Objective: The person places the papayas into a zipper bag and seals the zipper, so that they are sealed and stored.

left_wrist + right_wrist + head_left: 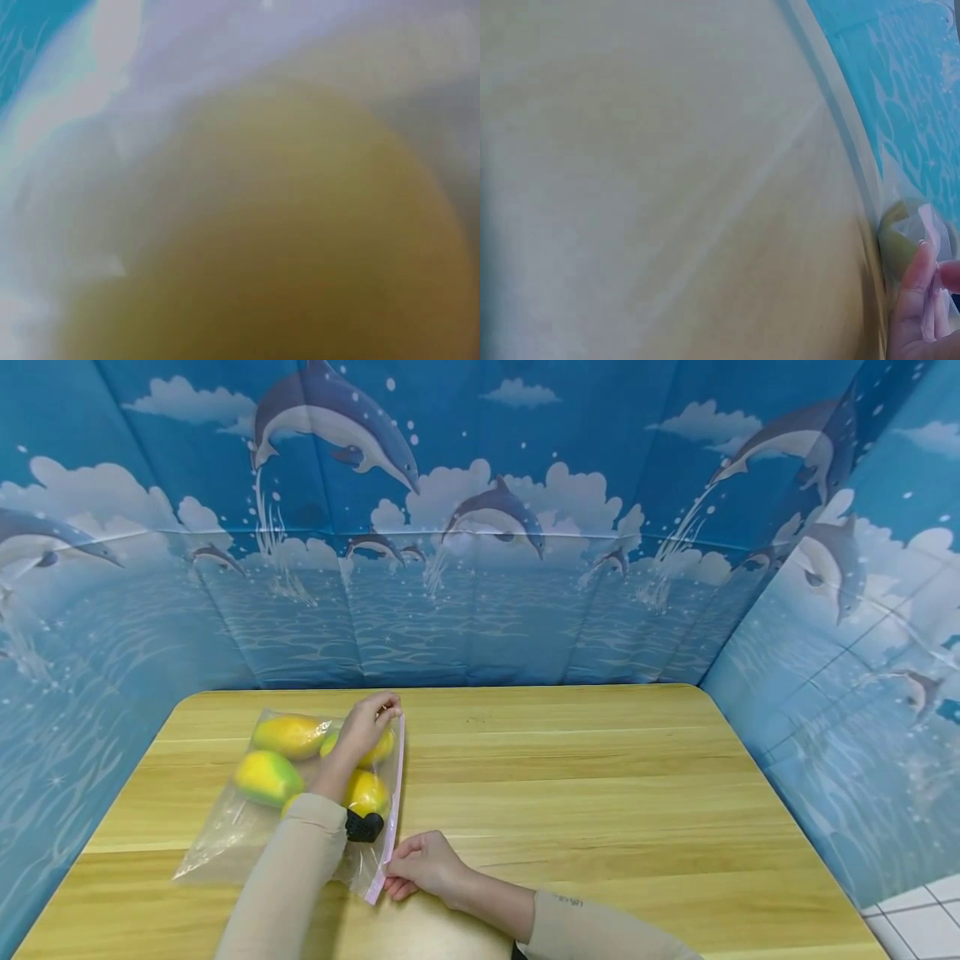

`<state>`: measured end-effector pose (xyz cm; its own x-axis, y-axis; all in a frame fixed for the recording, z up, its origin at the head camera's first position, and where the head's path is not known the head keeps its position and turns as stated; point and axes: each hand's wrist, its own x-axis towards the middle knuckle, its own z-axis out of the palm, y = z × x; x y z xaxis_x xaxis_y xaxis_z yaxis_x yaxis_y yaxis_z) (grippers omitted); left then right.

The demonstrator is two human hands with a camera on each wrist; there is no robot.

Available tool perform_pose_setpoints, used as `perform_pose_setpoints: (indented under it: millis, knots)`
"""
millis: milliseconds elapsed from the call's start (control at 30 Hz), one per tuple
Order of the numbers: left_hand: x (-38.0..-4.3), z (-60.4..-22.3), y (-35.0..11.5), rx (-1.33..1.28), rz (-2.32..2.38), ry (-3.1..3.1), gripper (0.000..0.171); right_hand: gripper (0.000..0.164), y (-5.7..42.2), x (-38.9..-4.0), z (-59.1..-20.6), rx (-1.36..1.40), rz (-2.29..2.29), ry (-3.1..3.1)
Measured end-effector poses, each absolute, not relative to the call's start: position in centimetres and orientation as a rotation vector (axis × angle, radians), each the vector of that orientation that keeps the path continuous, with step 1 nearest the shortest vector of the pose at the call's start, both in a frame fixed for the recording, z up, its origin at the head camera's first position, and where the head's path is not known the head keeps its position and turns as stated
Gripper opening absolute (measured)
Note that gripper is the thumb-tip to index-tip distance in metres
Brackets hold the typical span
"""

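Note:
A clear zip bag (pixel 217 847) with a pink closure strip lies flat on the left of the table. Several yellow-green mangoes (pixel 268 777) are inside it. My left hand (pixel 366 727) reaches across the bag and pinches the far end of the strip. At the near end, my right hand (pixel 429 867) pinches the strip between thumb and fingers. The right wrist view shows the right hand (pixel 915 307) on the pink strip (pixel 928 225), a mango (pixel 900 236) behind. One blurred mango (pixel 300 247) fills most of the left wrist view, under the plastic.
The wood-grain table (pixel 600 793) extends to the right of the bag. A blue dolphin-print curtain (pixel 480 610) stands along its back and sides. A black wrist strap (pixel 364 827) sits at the left cuff, over the bag. White floor tiles (pixel 926 931) show at lower right.

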<state>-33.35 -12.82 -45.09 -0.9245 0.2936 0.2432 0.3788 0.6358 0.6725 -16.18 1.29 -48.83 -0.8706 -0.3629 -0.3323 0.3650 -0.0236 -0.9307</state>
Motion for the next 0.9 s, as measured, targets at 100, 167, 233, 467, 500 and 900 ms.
perform_pose_setpoints:
  millis: [100,167,233,467,500,900]
  knots:
    - [-33.3,-45.1,-12.8,-0.567,-1.171,-2.739,0.009,0.007,1.3,-15.9,-48.9,-0.009,-1.936,1.765]
    - [-33.3,-45.2,-12.8,-0.569,-1.172,-2.743,0.009,0.007,1.4,-15.7,-48.9,-0.015,-1.934,1.761]
    - [-33.3,-45.2,-12.8,-0.573,-1.172,-2.746,0.009,0.007,1.4,-15.6,-48.9,-0.026,-1.933,1.755]
    - [-33.3,-45.4,-12.9,-0.565,-1.176,-2.753,0.009,0.002,1.4,-14.9,-49.4,-0.079,-1.943,1.718]
    - [-33.3,-45.4,-12.9,-0.562,-1.175,-2.755,0.009,0.003,1.4,-14.9,-49.5,-0.092,-1.949,1.712]
    - [-33.2,-45.3,-12.7,-0.544,-1.151,-2.764,0.01,0.004,1.4,-14.7,-50.1,-0.169,-1.947,1.708]
